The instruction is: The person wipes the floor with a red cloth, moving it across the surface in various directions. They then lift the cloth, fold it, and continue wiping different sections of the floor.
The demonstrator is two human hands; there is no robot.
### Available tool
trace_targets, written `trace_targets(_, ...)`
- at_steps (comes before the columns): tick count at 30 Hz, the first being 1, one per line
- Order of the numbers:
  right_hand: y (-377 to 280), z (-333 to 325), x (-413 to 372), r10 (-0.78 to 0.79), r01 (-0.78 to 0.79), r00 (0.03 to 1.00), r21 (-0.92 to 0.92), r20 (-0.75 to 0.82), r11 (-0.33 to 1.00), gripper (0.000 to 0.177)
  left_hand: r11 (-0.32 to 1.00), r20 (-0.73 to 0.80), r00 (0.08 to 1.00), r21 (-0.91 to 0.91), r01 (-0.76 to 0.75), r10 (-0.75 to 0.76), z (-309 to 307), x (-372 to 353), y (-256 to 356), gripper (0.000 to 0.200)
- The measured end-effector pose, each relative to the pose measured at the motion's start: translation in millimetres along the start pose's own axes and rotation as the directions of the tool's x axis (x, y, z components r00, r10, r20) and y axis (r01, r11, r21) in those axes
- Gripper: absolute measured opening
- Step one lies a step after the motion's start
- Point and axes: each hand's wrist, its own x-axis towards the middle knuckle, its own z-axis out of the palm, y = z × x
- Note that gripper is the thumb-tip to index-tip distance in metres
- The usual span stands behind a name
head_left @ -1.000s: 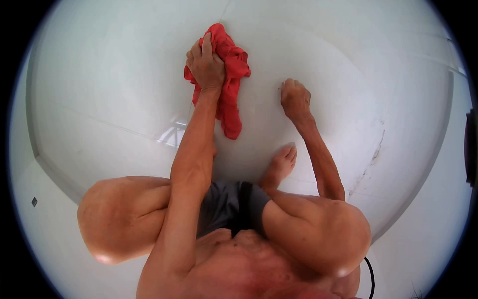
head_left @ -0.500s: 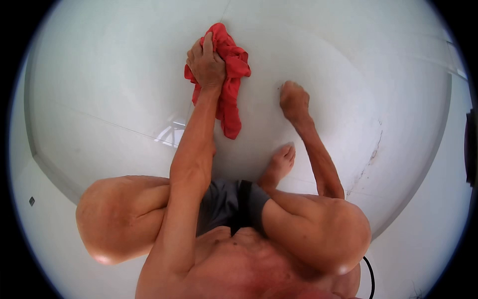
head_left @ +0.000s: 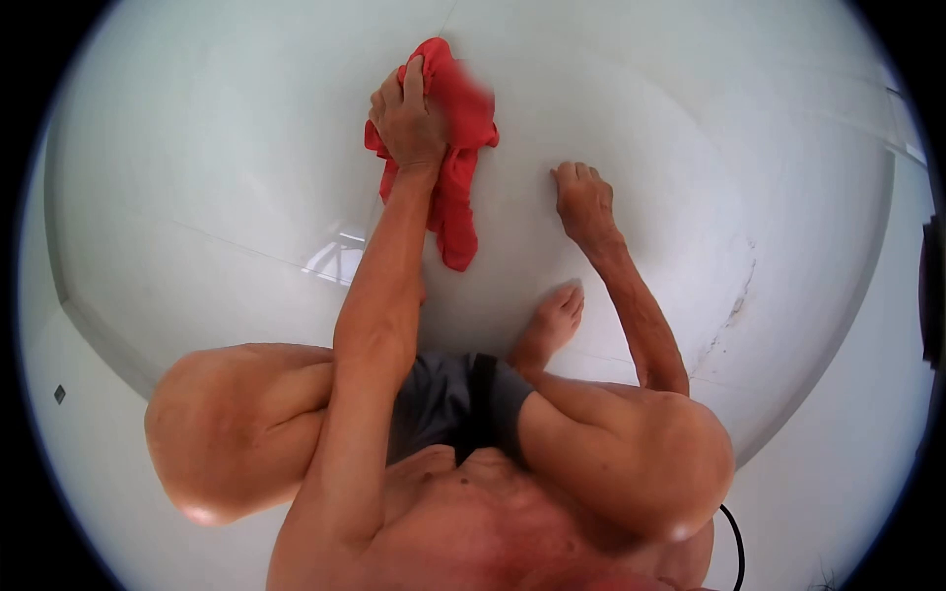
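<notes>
A crumpled red cloth (head_left: 456, 207) lies on the pale glossy floor (head_left: 246, 148). My left hand (head_left: 406, 123) presses down on its upper left part, with the fingers bent over the fabric. One narrow end of the cloth trails back toward my body. Right of the cloth and apart from it, my right hand (head_left: 584, 197) is curled low at the floor. Its fingers are closed, and their inner side is hidden, so I cannot make out whether anything is in them.
My bare foot (head_left: 555, 317) rests on the floor below my right hand, between my bent knees. Cracked, stained marks (head_left: 737, 307) run along the floor at the right. Dark wall edges border the floor on both sides. A black cable (head_left: 737, 547) curves at the lower right.
My left hand has shifted slightly forward on the cloth, whose right part now looks smoother and blurred. My right hand has turned a little, its knuckles now showing more.
</notes>
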Motion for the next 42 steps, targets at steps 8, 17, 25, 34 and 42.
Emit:
trace_targets(8, -5.0, -7.9, 9.3, -0.003, 0.032, 0.986, -0.171, 0.167, 0.985, 0.012, 1.0, -0.033, 0.999, -0.026, -0.006, 0.005, 2.3, 1.8, 1.4, 0.042)
trace_targets(17, 7.7, -15.4, 16.0, 0.234, -0.241, 0.966, 0.047, 0.113, 0.969, 0.012, 1.0, -0.023, 1.0, -0.01, 0.005, -0.005, 0.9, 4.2, 3.2, 0.04)
trace_targets(25, 3.5, 2.7, 6.4, 0.054, -0.053, 0.997, -0.025, 0.052, 0.998, 0.012, 0.999, -0.002, 1.0, -0.016, 0.03, -0.03, 3.0, 1.5, 1.1, 0.044)
trace_targets(34, 0.8, 9.5, -3.4, 0.09, -0.085, 0.993, -0.074, 0.072, 0.994, 0.013, 1.0, 0.001, 1.0, 0.007, 0.002, -0.002, 1.6, 2.6, 2.3, 0.046)
trace_targets(42, -3.8, 9.9, -0.2, 0.156, -0.152, 0.984, -0.05, 0.084, 0.987, 0.01, 1.0, 0.007, 1.0, 0.004, 0.011, -0.011, 1.3, 2.7, 6.6, 0.046)
